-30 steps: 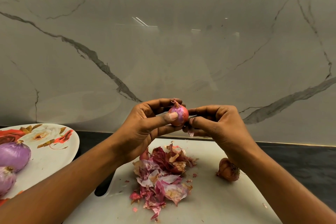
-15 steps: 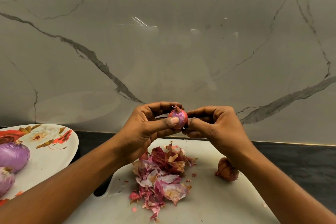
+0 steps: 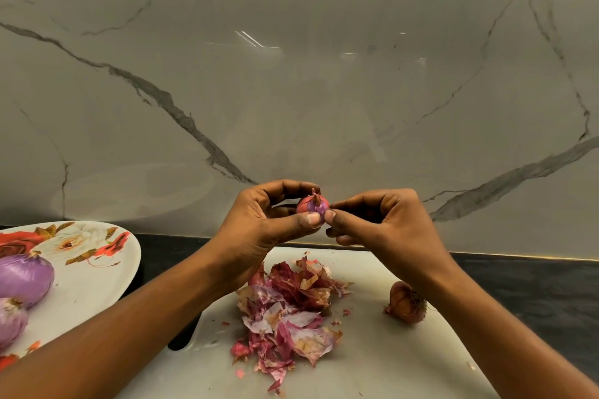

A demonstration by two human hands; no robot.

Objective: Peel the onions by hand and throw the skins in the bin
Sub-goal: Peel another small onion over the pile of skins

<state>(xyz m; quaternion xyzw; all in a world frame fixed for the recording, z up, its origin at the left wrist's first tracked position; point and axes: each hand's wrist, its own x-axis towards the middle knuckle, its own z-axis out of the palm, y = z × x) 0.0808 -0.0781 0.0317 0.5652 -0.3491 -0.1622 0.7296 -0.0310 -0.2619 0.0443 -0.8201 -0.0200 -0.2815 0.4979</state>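
Onion point(image 3: 312, 206): small, part-skinned, held above the board point(image 3: 372, 359) so scraps fall there.
Left hand point(image 3: 259, 223): grip curled round it, thumb steadying the front.
Right hand point(image 3: 382, 223): grip pinching its side, probably a skin edge.
Skins point(image 3: 285, 308): heaped on the board, unbinned.
Plate point(image 3: 97, 269): left, keeps peeled onions point(image 3: 22, 278) apart.

The left hand point(image 3: 259, 223), reaching in from 8 o'clock, is gripping a small onion point(image 3: 312, 206); the right hand point(image 3: 382, 223), from 4 o'clock, is pinching its side.
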